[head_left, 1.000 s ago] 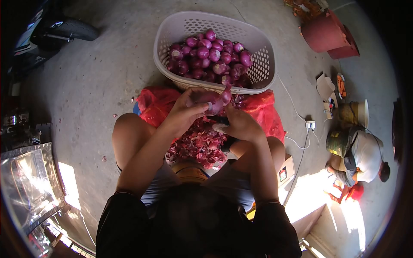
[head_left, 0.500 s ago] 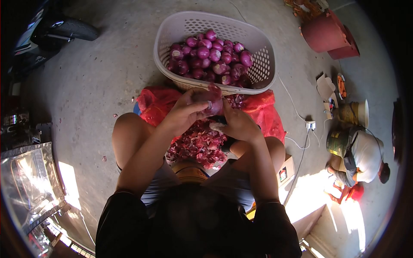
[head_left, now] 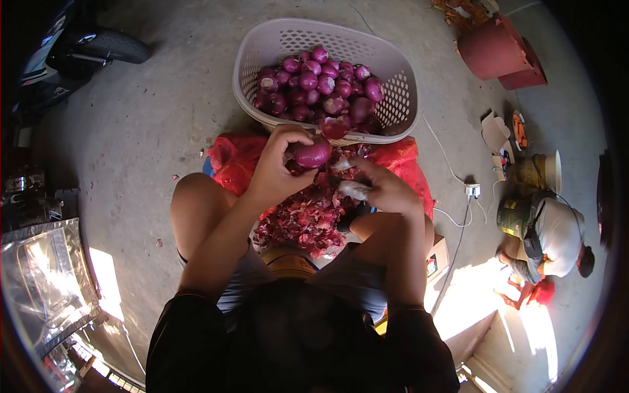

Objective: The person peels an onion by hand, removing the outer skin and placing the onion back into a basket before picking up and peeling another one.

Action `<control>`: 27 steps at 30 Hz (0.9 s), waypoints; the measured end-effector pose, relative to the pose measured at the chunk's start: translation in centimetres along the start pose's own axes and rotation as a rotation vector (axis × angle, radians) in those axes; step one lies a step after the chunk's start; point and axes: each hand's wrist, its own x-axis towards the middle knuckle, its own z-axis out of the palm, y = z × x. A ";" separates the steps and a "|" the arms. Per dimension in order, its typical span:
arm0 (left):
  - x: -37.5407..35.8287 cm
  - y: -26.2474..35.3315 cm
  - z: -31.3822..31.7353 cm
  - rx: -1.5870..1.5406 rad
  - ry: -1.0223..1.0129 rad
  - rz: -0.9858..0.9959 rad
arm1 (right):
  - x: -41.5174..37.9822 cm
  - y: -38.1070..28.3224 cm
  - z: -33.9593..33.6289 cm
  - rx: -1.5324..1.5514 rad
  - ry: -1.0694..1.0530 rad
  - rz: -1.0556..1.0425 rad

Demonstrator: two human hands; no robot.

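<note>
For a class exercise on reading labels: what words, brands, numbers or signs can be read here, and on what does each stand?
No text can be read for certain.
Dark bucket: yellow marking, too blurred.
Lower cardboard box: printed patch, too small.
Motorcycle: pale marking, too small.

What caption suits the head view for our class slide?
Left hand holds an onion near a heap of skins and a basket.
</note>
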 end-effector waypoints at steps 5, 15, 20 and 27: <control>0.2 0.0 0.0 0.216 0.041 0.138 | -0.3 -1.5 0.3 0.186 0.199 -0.042; 0.1 0.7 0.0 0.437 0.010 0.241 | 1.1 -0.3 1.9 0.099 0.309 -0.159; -0.1 0.3 0.2 0.501 0.008 0.305 | 1.5 -0.9 2.3 0.125 0.322 -0.178; -0.1 0.6 0.2 0.581 0.026 0.354 | 2.6 1.3 3.2 0.077 0.429 -0.249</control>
